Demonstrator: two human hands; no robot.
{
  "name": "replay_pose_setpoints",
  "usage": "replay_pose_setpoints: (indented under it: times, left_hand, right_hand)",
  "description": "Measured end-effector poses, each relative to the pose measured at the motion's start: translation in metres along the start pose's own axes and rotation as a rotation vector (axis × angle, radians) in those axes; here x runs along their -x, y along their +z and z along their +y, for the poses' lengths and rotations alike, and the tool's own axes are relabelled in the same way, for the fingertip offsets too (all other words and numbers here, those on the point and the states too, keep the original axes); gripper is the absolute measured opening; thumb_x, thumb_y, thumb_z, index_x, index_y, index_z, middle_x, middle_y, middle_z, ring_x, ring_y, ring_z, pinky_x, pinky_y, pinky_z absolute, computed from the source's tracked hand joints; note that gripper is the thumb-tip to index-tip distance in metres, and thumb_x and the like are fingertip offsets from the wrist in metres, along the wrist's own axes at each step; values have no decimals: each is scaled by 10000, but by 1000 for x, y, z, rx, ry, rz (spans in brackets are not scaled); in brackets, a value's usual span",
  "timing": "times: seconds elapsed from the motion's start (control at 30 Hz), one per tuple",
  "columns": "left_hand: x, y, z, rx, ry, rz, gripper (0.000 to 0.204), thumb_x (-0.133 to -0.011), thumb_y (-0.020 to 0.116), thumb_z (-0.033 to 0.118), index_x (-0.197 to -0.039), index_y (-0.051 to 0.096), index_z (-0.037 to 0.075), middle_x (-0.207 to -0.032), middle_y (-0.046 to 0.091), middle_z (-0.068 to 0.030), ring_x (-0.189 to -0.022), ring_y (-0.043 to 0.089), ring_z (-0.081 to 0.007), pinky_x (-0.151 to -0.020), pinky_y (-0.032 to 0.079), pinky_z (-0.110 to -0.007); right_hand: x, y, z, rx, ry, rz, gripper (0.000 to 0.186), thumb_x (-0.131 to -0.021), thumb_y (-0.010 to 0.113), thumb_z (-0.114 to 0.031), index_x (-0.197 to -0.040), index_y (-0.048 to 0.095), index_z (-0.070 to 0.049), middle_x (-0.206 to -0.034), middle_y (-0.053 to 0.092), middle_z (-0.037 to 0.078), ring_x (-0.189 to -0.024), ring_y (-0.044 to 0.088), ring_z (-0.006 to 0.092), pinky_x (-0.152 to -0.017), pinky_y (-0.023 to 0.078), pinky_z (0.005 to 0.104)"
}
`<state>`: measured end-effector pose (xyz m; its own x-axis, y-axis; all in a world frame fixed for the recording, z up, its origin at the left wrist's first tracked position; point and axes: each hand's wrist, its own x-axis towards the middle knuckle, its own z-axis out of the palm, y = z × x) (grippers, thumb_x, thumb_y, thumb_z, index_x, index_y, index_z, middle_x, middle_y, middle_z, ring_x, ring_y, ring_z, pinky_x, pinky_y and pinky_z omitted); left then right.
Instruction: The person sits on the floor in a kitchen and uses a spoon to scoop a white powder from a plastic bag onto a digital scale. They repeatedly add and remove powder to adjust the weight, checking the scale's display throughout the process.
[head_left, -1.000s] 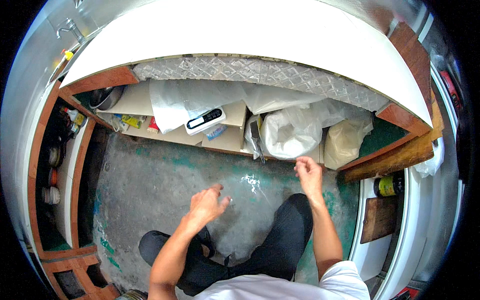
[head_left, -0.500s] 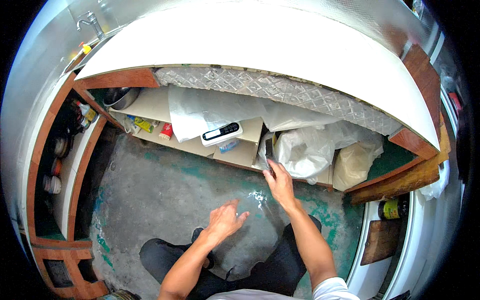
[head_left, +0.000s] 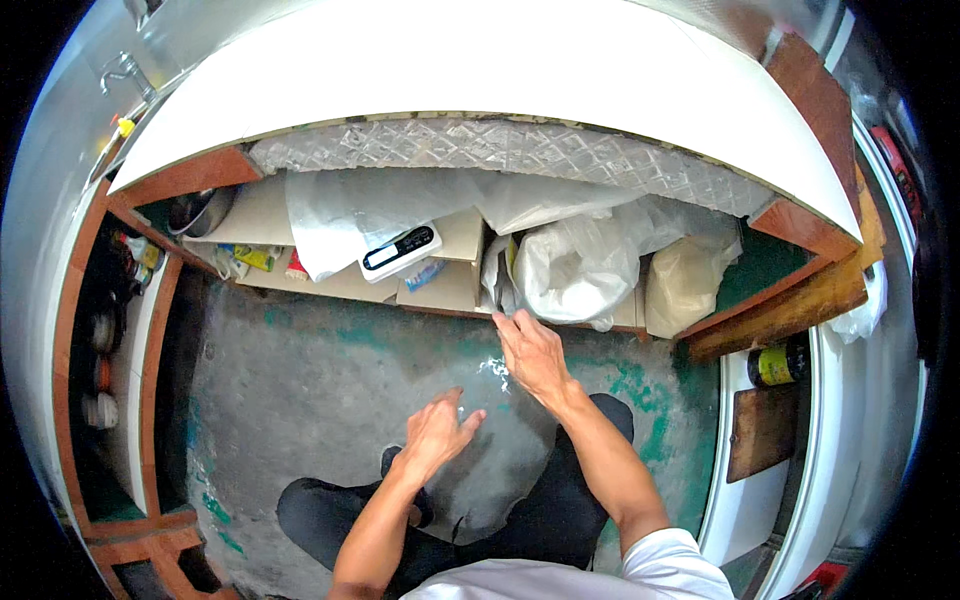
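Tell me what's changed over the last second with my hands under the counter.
The right hand swung left and forward to the shelf edge beside the white bag. The left hand stayed open over the floor, holding nothing. The bags and the scale stayed put.

Glossy white plastic bag (head_left: 575, 270) sits centre frame; below it rough matt concrete floor (head_left: 300, 390); upper centre, embossed metal sheet (head_left: 480, 150); right, reddish wooden frame (head_left: 790, 305).

Single head view: we are looking steeply down from above our own arms, which are entering from the lower edge. The fisheye lens is bending the white counter (head_left: 480, 70) across the top; the open shelf (head_left: 330, 285) beneath and the floor (head_left: 300, 400) are filling the middle at close range.
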<state>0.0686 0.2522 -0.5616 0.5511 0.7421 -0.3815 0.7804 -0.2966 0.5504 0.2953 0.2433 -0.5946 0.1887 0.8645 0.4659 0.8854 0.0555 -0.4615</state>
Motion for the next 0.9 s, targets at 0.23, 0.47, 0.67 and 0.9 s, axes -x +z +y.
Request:
replay_pose_setpoints:
  times: [0.23, 0.47, 0.67, 0.9]
  left_hand:
    - [-7, 6, 2, -7, 1, 11, 635, -948, 698, 437, -1351, 610, -45, -1230, 696, -294, -1153, 678, -438, -959, 541, -510]
    - [-15, 3, 12, -7, -10, 6, 665, -943, 695, 467, -1362, 604, -42, -1276, 681, -291, -1165, 671, -447, -983, 530, -523]
    - [-33, -21, 22, 41, 87, 135, 726, -925, 725, 431, -1428, 542, -59, -1438, 583, -301, -1285, 608, -439, -1065, 496, -518]
    - [-58, -59, 42, -55, 305, 484, 688, -889, 751, 274, -1391, 474, -105, -1591, 370, -337, -1173, 643, -495, -961, 565, -518]
  right_hand:
    - [-3, -8, -1, -7, 44, 27, 280, -938, 678, -68, -1217, 704, -60, -950, 638, 109, -851, 683, 314, -740, 567, 421]
    - [12, -18, -29, 20, 10, 171, 311, -925, 695, -79, -1230, 674, -20, -900, 614, 125, -794, 668, 328, -695, 550, 428]
    - [6, -36, -51, 45, -51, 309, 292, -897, 704, -52, -1186, 697, -10, -866, 650, 118, -705, 678, 308, -646, 557, 410]
    - [36, -80, -48, -371, 268, 467, 247, -1011, 604, -38, -1230, 681, 48, -934, 728, 121, -771, 716, 207, -700, 570, 334]
